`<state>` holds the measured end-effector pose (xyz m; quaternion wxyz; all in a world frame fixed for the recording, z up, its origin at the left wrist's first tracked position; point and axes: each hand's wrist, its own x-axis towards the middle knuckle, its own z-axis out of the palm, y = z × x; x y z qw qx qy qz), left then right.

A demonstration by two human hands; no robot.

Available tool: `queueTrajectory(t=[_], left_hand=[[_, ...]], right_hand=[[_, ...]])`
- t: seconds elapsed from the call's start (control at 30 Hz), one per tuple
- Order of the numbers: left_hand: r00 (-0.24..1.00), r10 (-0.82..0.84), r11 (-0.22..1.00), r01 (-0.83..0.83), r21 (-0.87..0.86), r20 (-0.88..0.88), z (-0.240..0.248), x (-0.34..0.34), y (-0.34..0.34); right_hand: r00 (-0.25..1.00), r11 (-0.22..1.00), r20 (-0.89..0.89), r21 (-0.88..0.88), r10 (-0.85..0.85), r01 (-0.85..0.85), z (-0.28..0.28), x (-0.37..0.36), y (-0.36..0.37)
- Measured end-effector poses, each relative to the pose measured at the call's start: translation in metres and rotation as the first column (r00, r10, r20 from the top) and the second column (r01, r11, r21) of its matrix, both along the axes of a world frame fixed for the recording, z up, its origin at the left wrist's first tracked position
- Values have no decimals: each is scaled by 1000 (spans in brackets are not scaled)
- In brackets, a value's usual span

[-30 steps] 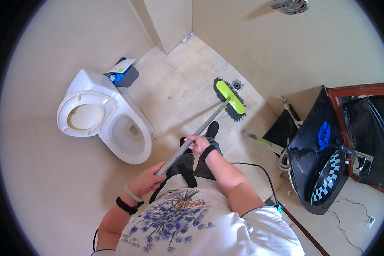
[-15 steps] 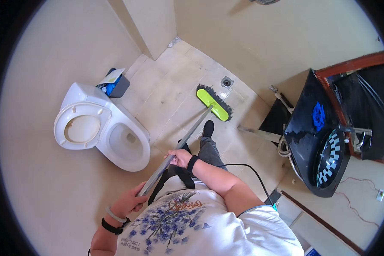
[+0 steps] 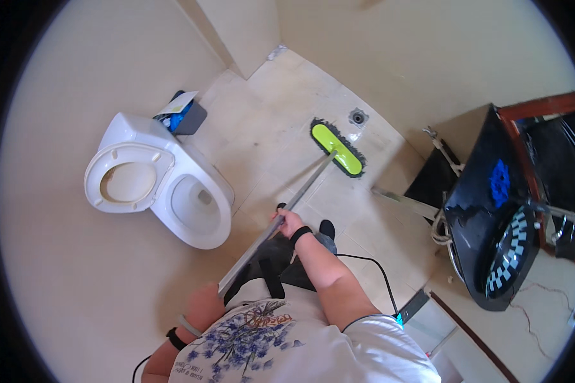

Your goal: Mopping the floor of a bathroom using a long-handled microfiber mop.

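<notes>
A flat mop with a lime-green head [image 3: 337, 150] and a dark grey fringe lies against the tiled floor, just short of a round drain [image 3: 358, 117]. Its long grey pole [image 3: 252, 250] slants back toward my body. My right hand [image 3: 291, 223], with a black band at the wrist, is closed around the middle of the pole. Lower down, my left hand [image 3: 207, 305] is closed at the pole's near end; motion blurs its fingers a little. My dark shoes show below the mop head, one partly behind my right hand.
To the left stands a white toilet [image 3: 201, 210], lid and seat raised, beside a grey bin [image 3: 191, 120] with a blue liner. At the right, a black washstand [image 3: 473, 204] carries a checkered basin [image 3: 508, 249] and a blue cloth [image 3: 499, 183]. A black cable [image 3: 380, 273] curves beside me.
The whole view has shifted, with the room appearing further right. One shoe has drawn back from the mop head. The mop head keeps about the same place by the drain; both hands still hold the pole.
</notes>
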<state>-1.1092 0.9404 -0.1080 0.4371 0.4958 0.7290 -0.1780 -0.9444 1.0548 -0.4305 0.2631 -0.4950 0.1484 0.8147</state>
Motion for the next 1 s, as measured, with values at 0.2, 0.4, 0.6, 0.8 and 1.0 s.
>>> queueTrajectory(t=[0.2, 0.4, 0.6, 0.8, 1.0], left_hand=[[973, 90, 995, -80, 54, -214, -7, 20, -42], [938, 218, 976, -216, 39, -268, -25, 27, -132], [898, 429, 900, -416, 126, -98, -30, 62, -177], [868, 487, 854, -450, 260, -95, -30, 92, -203], [875, 464, 879, -434, 199, -138, -15, 98, -227]], right_hand=[[918, 897, 248, 244, 309, -368, 1, 4, -7], [495, 129, 805, 481, 327, -867, 10, 15, -60], [534, -71, 824, 554, 190, -830, 61, 38, -50], [794, 588, 412, 533, 448, -608, 79, 42, -48], [656, -93, 714, 691, 245, -717, 117, 53, -69]])
